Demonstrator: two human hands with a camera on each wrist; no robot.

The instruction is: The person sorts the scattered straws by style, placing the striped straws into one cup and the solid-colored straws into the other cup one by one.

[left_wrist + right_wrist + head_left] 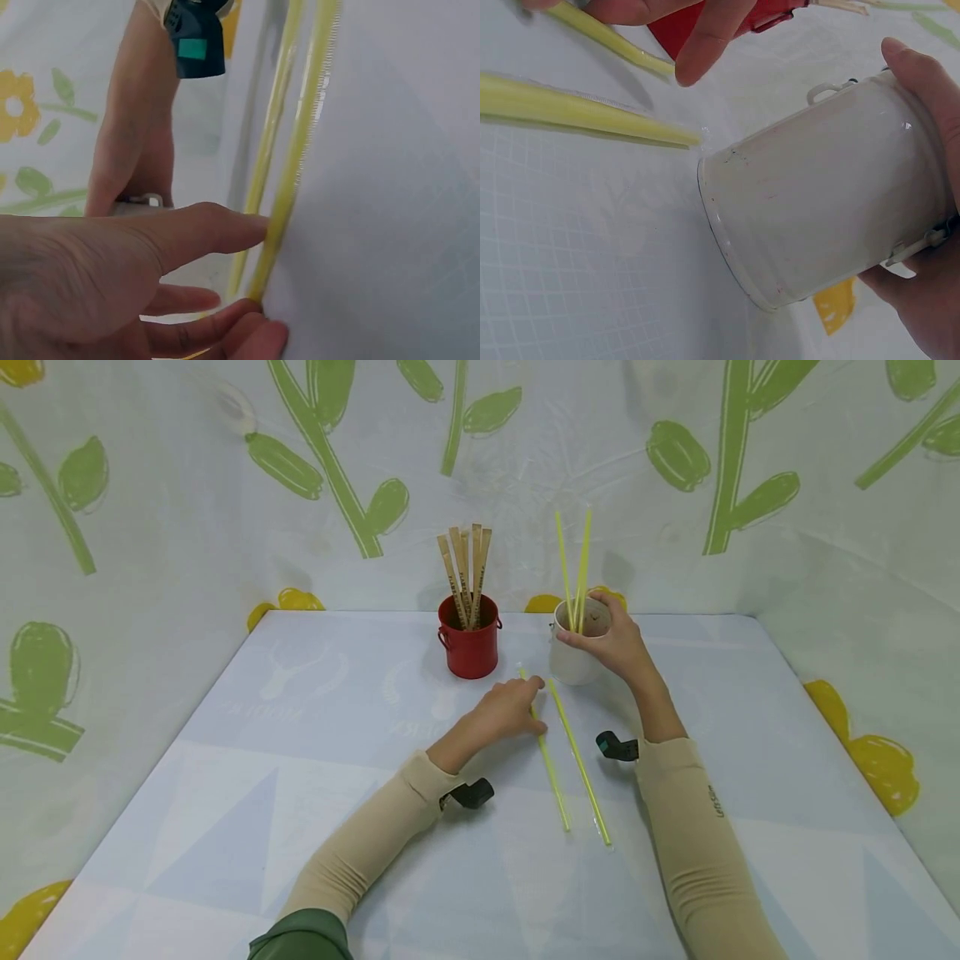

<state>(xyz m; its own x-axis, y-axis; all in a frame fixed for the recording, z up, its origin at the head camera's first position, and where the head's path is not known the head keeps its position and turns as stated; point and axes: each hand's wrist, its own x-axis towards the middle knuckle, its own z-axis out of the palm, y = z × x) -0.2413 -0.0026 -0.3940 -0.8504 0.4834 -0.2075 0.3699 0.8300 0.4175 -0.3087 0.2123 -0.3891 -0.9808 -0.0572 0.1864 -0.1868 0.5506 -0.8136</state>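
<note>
My left hand (510,708) is over the nearer of two yellow straws in clear wrappers. Thumb and fingers pinch this straw (300,139), which lies slanted on the table. Beside it, to the right, lies the second straw (577,760), untouched. At the back, my right hand (622,643) grips a small white metal bucket (573,662) around its rim, thumb on the near side. Several yellow straws (582,560) stand upright in the bucket. Its side and base show large in the right wrist view, where the left fingers also hover by the straw ends.
A red bucket (471,656) holding several paper-wrapped sticks (465,572) stands left of the white one. Behind both, a leaf-patterned wall covering (525,485) rises at the table's (360,710) back edge. Black cameras (472,793) are worn on both wrists.
</note>
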